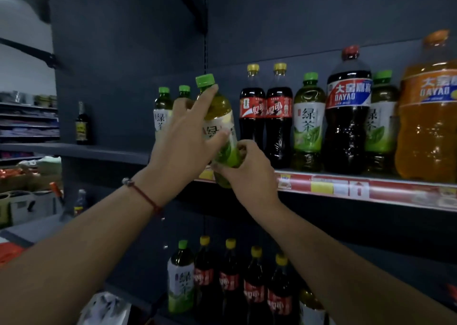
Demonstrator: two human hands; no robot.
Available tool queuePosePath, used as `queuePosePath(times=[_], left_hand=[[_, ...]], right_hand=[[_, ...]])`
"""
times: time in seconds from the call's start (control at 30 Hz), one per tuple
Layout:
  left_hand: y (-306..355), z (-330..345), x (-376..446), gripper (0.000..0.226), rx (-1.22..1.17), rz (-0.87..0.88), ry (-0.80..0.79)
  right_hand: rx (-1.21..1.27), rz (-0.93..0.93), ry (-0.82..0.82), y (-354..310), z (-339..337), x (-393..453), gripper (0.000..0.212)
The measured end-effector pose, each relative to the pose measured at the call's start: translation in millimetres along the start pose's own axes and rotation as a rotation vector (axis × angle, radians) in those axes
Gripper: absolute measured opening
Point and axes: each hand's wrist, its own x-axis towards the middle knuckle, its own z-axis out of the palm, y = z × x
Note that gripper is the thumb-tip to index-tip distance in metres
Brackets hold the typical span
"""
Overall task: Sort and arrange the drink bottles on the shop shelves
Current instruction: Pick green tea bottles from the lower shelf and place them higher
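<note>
The right hand [247, 173] clenches the base of a green tea bottle [218, 117], held tilted in front of the upper shelf's edge [371, 188], while the left hand [183, 136] lies against its label with fingers straight, the fingertips near the cap. Full and smooth-sided, it probably feels heavy and slick, so gripping low with a steadying hand above seems wise. Behind the grip stand two more green tea bottles [163, 112], and to its right two cola bottles [265, 117]; the room is dim.
</note>
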Motion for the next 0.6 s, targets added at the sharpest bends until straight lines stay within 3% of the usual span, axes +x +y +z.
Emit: queuePosePath(times=[0.13,0.33,0.5,0.6], left_hand=[[-9,14,35,0.087,-0.007,-0.005,-0.012],[-29,23,85,0.084,-0.226,-0.106,0.008],[-44,35,112,0.08,-0.23,-0.06,-0.044],[-55,57,124,0.083,-0.183,-0.011,-0.114]], right_hand=[[-0.028,0.01,0.025,-4,17,38,0.049],[-0.141,-0.048,-0.1,-15,6,73,0.045],[-0.684,-0.434,-0.037,-44,-35,107,0.034],[-0.912,-0.52,-0.019,-58,-51,142,0.035]])
